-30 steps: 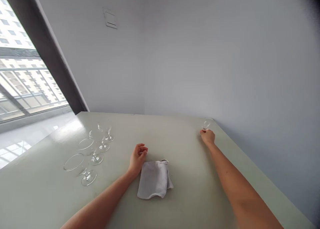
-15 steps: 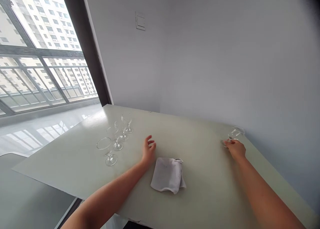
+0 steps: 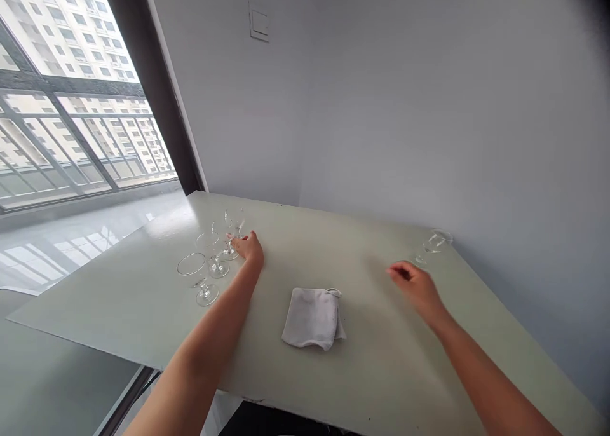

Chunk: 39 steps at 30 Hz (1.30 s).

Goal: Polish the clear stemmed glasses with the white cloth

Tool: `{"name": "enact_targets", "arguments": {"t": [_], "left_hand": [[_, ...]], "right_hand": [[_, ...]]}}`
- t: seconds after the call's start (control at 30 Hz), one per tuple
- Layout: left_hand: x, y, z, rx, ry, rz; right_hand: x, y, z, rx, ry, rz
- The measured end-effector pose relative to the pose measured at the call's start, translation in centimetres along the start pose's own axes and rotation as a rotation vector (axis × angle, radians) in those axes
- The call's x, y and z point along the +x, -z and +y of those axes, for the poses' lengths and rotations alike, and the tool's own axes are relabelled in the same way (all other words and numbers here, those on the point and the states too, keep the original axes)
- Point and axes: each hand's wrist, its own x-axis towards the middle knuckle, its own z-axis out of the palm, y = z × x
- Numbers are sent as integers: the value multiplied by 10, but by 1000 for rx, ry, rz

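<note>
My left hand [image 3: 246,245] is at the far end of a row of several clear stemmed wine glasses on the left of the table. Its fingers close around the stem of a wine glass [image 3: 237,218] there, partly hiding it. The nearest wine glass [image 3: 206,293] stands upright at the front of the row. Over the right side of the table hovers my right hand [image 3: 414,285], fingers curled together with nothing in them. Just beyond it, apart from the fingers, another wine glass [image 3: 434,242] stands near the wall.
A folded grey-white cloth [image 3: 312,318] lies on the pale table [image 3: 352,372] between my arms. The grey wall [image 3: 381,137] borders the table's back and right sides. A large window [image 3: 71,118] with railings is at the left.
My left hand has moved left and away from me to the glasses. The right hand has let go of the right-hand wine glass and drawn back leftward.
</note>
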Motion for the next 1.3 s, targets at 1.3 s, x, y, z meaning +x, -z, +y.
{"name": "enact_targets", "arguments": {"t": [1.3], "left_hand": [[-121,-1,34,130,-804,-498]], "right_hand": [[-22,-71,-133,639,215,-140]]}}
